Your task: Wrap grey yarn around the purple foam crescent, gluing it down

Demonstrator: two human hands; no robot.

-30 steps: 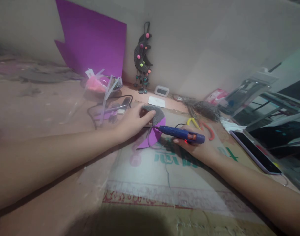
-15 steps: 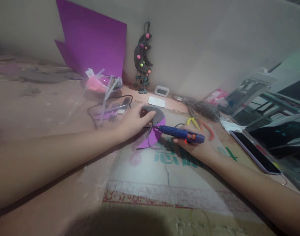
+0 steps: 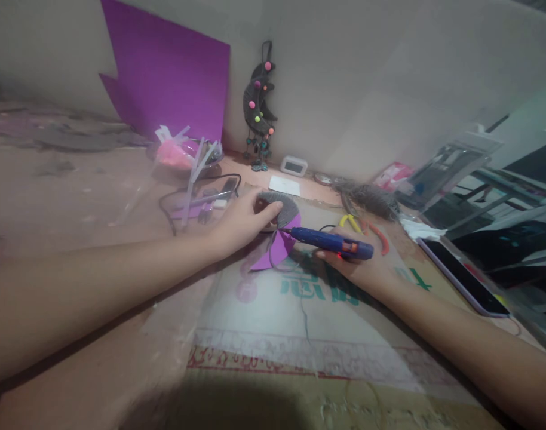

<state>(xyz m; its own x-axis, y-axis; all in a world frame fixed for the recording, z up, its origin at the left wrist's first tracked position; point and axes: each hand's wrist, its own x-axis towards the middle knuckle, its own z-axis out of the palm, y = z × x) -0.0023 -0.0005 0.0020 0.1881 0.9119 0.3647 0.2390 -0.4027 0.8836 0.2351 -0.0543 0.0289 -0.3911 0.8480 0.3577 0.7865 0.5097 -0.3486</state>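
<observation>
A: Where is the work sitting?

B: The flat purple card disc (image 3: 276, 249) is lying on the flattened printed cardboard sheet (image 3: 300, 322) that is covering the table (image 3: 76, 197). Its far half is wound in grey yarn (image 3: 290, 207). The left hand (image 3: 244, 222) is lying over that wound half, fingers curling onto the rim and thumb pressing on top, pinning it down.

A: And the other side?

B: The right hand (image 3: 360, 272) is closing its fingers round the grip of the blue plastic hot-glue gun (image 3: 331, 242). A small red light is glowing at the handle.

A: Orientation?

B: The gun's long axis is running nearly level, right to left. The nozzle is pointing left and a little away from the person, its tip sitting at the line where yarn meets bare purple card.

A: Handling notes?

B: Judgement only: the disc is looking thin, light and easily bent, and the yarn soft and liable to slide off the rim. I am rating a flat press on the wound part, clear of the nozzle, as the safest hold. The gun is looking rigid and light, probably hot at the tip, so the handle is the only sensible place to grip.
</observation>
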